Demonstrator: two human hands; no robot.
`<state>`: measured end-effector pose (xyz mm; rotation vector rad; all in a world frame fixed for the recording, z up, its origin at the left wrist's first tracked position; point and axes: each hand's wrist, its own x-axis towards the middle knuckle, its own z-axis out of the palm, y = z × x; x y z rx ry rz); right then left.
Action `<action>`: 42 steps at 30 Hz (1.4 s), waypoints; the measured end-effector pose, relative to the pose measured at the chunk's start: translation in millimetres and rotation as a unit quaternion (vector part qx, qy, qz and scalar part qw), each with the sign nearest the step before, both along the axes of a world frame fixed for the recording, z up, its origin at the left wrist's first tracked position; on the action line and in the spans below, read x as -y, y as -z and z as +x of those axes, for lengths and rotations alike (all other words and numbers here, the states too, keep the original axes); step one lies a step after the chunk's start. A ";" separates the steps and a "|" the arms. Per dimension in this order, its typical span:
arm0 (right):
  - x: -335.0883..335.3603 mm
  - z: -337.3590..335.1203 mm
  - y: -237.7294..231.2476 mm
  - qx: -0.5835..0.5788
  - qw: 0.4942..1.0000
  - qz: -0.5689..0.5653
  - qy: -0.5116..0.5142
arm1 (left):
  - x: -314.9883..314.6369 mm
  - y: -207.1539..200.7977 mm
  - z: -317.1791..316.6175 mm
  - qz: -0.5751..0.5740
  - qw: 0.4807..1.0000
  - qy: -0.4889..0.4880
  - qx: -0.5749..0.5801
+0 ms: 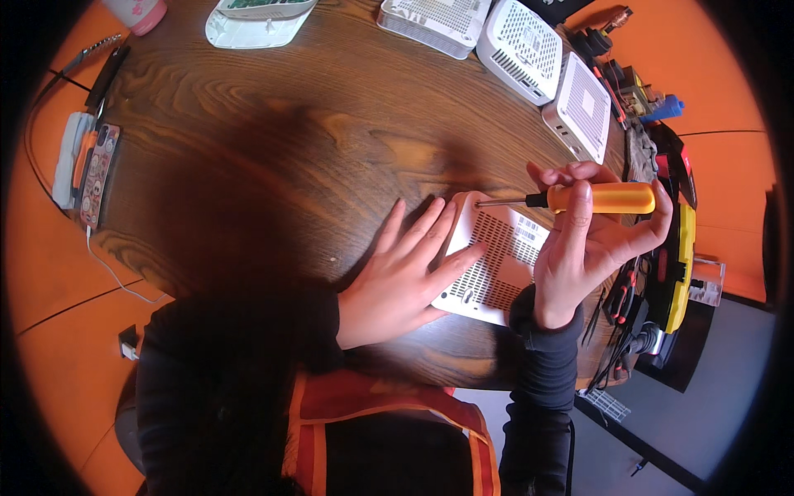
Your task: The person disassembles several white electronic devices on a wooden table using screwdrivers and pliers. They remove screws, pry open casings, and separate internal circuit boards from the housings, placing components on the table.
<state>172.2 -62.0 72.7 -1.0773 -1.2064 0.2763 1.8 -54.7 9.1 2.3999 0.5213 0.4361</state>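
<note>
A white square device housing with a perforated underside and printed labels lies on the wooden table in front of me. My left hand rests on its left side, fingers spread, with the thumb across the grille. In my right hand is a screwdriver with a yellow handle and black collar, held nearly level between thumb and fingers. The screwdriver's tip touches the housing's far left corner, at a small dark hole. Whether a screw sits in that hole is too small to tell.
Similar white devices stand along the far right edge. An opened white casing with a green circuit board lies at the back. A phone with a cable lies at the left. Pliers and other tools crowd the right edge.
</note>
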 end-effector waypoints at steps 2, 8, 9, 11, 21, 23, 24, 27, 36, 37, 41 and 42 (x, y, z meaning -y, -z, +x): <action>-0.3 0.1 1.0 0.002 1.000 -0.003 0.003 | 0.1 0.6 -0.3 0.001 1.000 0.001 -0.006; 4.7 -6.0 0.2 0.078 0.995 -0.020 0.057 | -0.2 0.1 -0.8 0.002 1.000 0.001 -0.010; 5.6 -7.4 -1.3 0.120 0.991 -0.014 0.062 | 0.0 -0.4 -0.6 0.001 1.000 0.000 -0.010; 6.7 -6.6 -7.9 0.162 0.981 -0.028 0.098 | 0.3 -1.2 -0.1 -0.002 1.000 -0.002 -0.011; 4.0 4.0 -27.7 0.167 0.983 -0.055 0.057 | -0.3 -0.4 -0.3 0.005 1.000 0.000 -0.020; -0.5 13.1 -28.6 0.113 0.992 -0.048 -0.022 | -0.3 0.1 0.5 0.005 1.000 -0.003 -0.019; -1.7 15.8 -28.6 0.098 0.993 -0.050 -0.037 | -0.3 0.2 1.1 0.005 1.000 -0.005 -0.018; -3.2 15.7 -30.3 0.068 0.996 -0.057 -0.027 | -1.1 0.6 1.7 0.012 1.000 -0.008 -0.015; -22.2 -9.4 -22.9 -0.170 0.984 -0.012 -0.040 | -1.4 0.3 0.2 0.013 1.000 0.003 -0.027; -23.8 -4.7 -24.6 -0.180 0.977 -0.024 -0.112 | -1.5 0.1 0.1 0.016 1.000 0.001 -0.019; -32.9 12.9 -34.2 -0.214 0.908 -0.041 -0.358 | -2.6 0.3 1.0 0.006 1.000 0.000 -0.011; -30.9 13.3 -37.2 -0.213 0.895 -0.052 -0.389 | -2.7 0.3 1.0 0.011 1.000 -0.003 -0.002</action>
